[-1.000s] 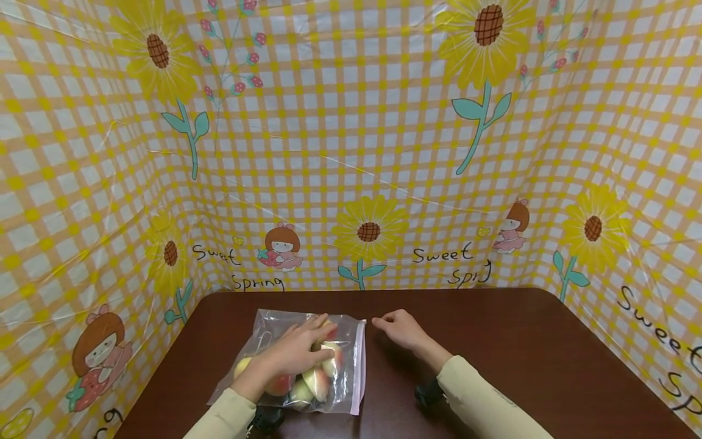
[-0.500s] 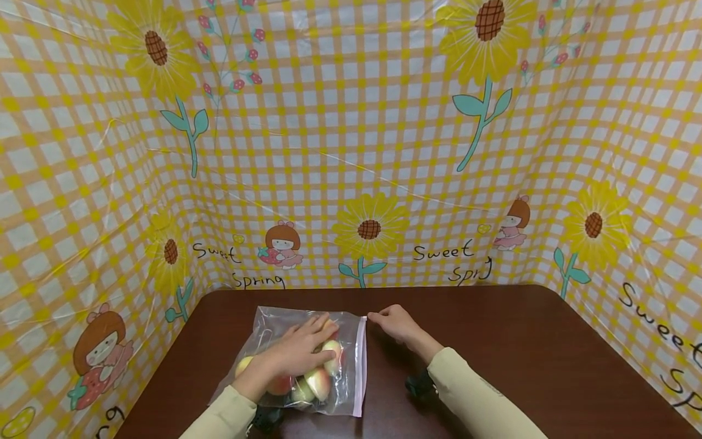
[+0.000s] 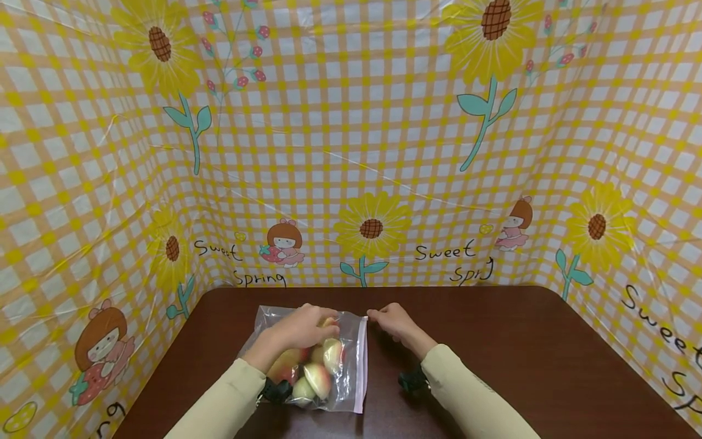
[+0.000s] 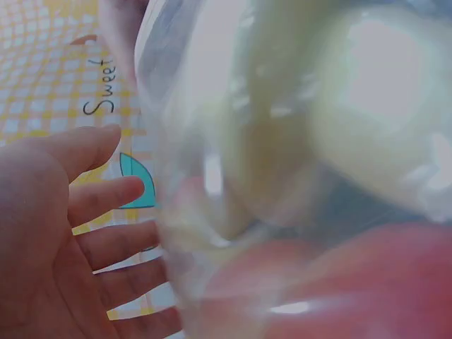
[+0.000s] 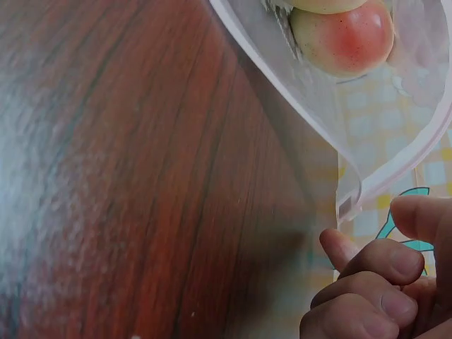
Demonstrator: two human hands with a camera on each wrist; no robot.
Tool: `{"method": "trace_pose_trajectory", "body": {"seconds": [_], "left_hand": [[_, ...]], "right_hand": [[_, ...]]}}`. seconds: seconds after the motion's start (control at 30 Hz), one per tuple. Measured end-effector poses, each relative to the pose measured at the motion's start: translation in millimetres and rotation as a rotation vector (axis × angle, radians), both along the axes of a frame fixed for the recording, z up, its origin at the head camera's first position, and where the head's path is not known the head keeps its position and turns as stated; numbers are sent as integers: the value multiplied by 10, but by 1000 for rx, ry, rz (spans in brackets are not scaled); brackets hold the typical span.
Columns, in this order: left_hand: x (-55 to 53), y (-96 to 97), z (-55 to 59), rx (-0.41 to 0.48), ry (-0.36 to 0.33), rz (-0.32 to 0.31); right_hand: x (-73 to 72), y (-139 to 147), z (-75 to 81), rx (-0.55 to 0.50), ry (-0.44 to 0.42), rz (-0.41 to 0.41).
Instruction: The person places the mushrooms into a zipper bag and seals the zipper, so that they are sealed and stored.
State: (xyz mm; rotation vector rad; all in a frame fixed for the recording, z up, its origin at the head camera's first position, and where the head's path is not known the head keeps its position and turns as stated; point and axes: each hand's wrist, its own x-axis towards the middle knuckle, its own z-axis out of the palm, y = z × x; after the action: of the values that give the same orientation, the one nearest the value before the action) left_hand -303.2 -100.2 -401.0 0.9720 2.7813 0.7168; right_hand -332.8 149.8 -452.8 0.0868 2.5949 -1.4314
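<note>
A clear zip bag (image 3: 345, 384) with a pale pink zip strip (image 3: 362, 366) lies on the table. Inside it are several yellow-and-red, peach-like fruits (image 3: 317, 380). My left hand (image 3: 301, 326) is over the bag's far part, its fingers toward the zip end. In the left wrist view, that hand (image 4: 85, 219) has loosely extended, spread fingers beside the bulging plastic. At the zip's far corner is my right hand (image 3: 397, 321). The right wrist view shows thumb and index finger of this hand (image 5: 381, 282) parted close to the corner, its other fingers curled.
The dark brown table (image 3: 493, 347) carries the bag left of its middle. A checked cloth (image 3: 351, 140) printed with sunflowers encloses the back and both sides. Dark wrist devices (image 3: 412, 382) sit under both sleeves.
My left hand has lifted from lying flat over the fruits and shifted toward the bag's far edge. My right hand has moved left to the zip corner.
</note>
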Motion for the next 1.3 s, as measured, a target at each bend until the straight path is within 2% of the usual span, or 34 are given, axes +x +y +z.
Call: {"method": "trace_pose_trajectory", "body": {"seconds": [0.1,0.33,0.43,0.57,0.63,0.9,1.13,1.3], "left_hand": [[-110,37,42,-6,-15,17],[-316,140,86,-64,-97,82],[-401,192,81,-91,-129,78],[-494,257,88,-95,-209,59],[-524,289,107,-84,-249,54],[-622,481,121,-106,-260,-21],[-684,625,76,-89,-330,2],[-750,685,19,-115,-299,-8]], "right_hand": [[-4,-12,5,-15,-20,-8],[16,-47,-2,-53,-34,-27],[14,-56,4,-64,-35,-35],[5,-66,22,-69,-36,-47],[6,-71,28,-74,-32,-51],[-40,-83,0,-37,12,-82],[-87,-91,-17,-39,40,-80],[-93,-101,-42,-44,43,-88]]}}
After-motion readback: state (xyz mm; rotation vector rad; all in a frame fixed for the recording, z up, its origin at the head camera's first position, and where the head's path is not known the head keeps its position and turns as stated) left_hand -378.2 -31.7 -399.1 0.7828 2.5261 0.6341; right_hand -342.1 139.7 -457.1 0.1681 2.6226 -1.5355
